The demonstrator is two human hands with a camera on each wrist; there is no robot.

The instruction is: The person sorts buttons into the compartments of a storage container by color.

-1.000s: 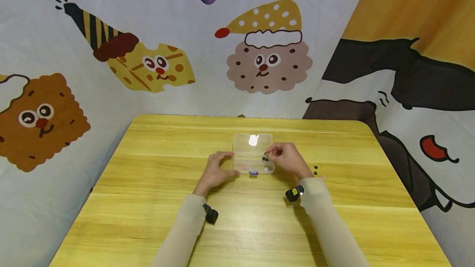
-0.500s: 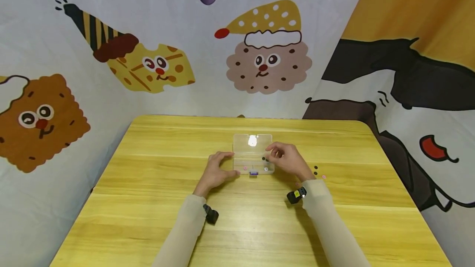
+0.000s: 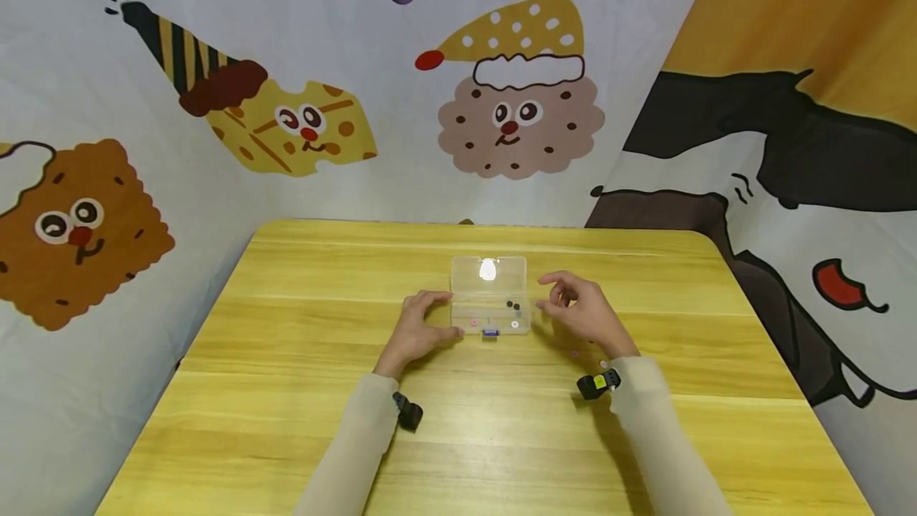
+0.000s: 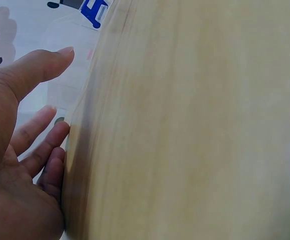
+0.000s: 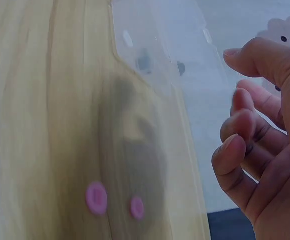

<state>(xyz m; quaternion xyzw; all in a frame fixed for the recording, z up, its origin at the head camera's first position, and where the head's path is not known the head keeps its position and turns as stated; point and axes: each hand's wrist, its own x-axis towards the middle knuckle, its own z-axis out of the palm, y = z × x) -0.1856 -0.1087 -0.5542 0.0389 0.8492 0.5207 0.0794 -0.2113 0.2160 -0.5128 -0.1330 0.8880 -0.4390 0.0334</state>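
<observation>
A clear plastic box [image 3: 476, 305] with a blue latch [image 3: 490, 333] stands on the table, its lid raised at the back. Inside are dark buttons [image 3: 509, 304] on the right, a white button [image 3: 514, 325] and a pink button [image 3: 474, 323] near the front. My left hand [image 3: 418, 331] holds the box's left side, thumb at the front corner and fingers at the back. To the right of the box, my right hand [image 3: 583, 313] hovers with loosely bent fingers and nothing seen between them. Two pink buttons [image 5: 96, 198] lie on the table below it.
The wooden table [image 3: 286, 436] extends around the box on all sides. Behind its far edge hangs a printed cloth [image 3: 322, 22] with cartoon figures. Black wrist cameras [image 3: 408, 412] sit on both sleeves.
My right hand has drawn away from the box to the right, leaving dark buttons visible inside, and it now hides buttons on the table. My left hand stays put.
</observation>
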